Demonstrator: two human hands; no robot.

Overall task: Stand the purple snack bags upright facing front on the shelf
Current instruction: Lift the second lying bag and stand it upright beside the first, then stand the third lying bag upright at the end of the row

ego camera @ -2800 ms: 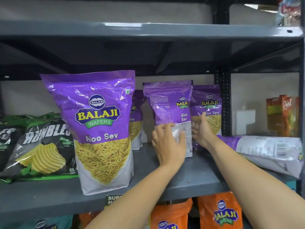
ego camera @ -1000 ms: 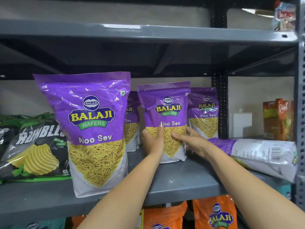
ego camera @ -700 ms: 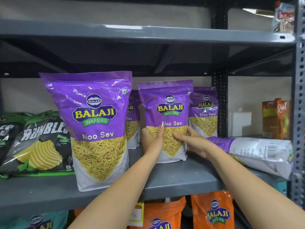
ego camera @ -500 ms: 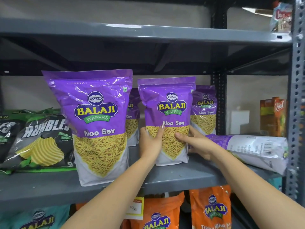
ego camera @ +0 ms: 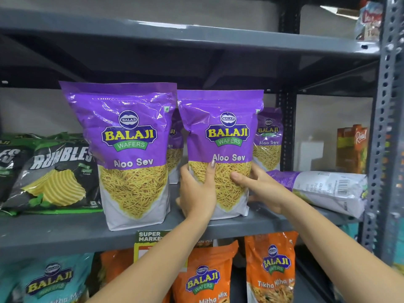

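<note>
A purple Aloo Sev bag (ego camera: 223,127) stands upright, front label toward me, near the front edge of the grey shelf (ego camera: 65,235). My left hand (ego camera: 196,191) grips its lower left side and my right hand (ego camera: 260,184) its lower right side. A larger-looking purple bag (ego camera: 129,136) stands upright to its left, facing front. Two more purple bags (ego camera: 269,136) (ego camera: 175,145) stand upright at the back, partly hidden. Another purple bag (ego camera: 328,189) lies on its side at the right, its white back and barcode showing.
Black and green Rumbles chip bags (ego camera: 54,173) lean at the left of the shelf. An orange juice carton (ego camera: 352,147) stands at the back right. A perforated grey upright (ego camera: 384,127) bounds the right side. Orange bags (ego camera: 269,267) and a teal bag (ego camera: 48,278) fill the shelf below.
The bag in my hands was turned from back-facing to front-facing, then drawn forward toward the shelf's front edge, level with the large left bag. Both hands stay on its lower sides.
</note>
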